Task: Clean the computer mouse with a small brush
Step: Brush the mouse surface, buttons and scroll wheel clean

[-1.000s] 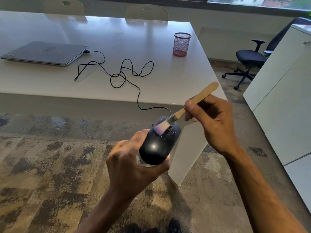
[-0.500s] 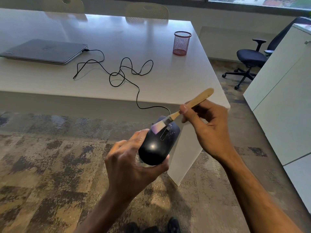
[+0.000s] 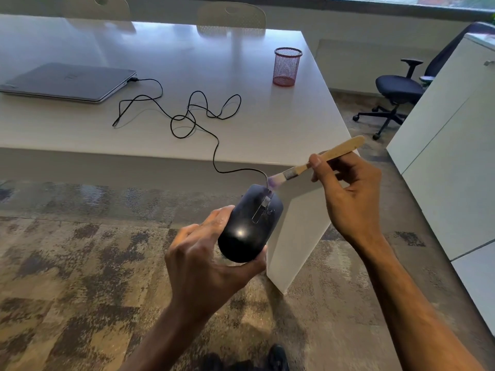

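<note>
My left hand (image 3: 206, 261) grips a black wired computer mouse (image 3: 249, 226) from its left side and rear, holding it in the air in front of the table corner, top side up. Its black cable (image 3: 192, 121) runs up onto the table in loops. My right hand (image 3: 348, 194) pinches a small wooden-handled brush (image 3: 321, 159). The brush's pale purple bristles (image 3: 274, 180) sit at the mouse's front edge, just where the cable enters.
A white table (image 3: 241, 76) carries a closed grey laptop (image 3: 67, 81) and a red mesh pen cup (image 3: 286, 66). A black office chair (image 3: 396, 95) stands at the right, next to a white cabinet (image 3: 450, 145). Patterned carpet (image 3: 80, 263) lies below.
The brush has swept forward from the mouse's scroll-wheel area to its front edge by the cable. My right hand rose up and to the right. The mouse stays held in my left hand.
</note>
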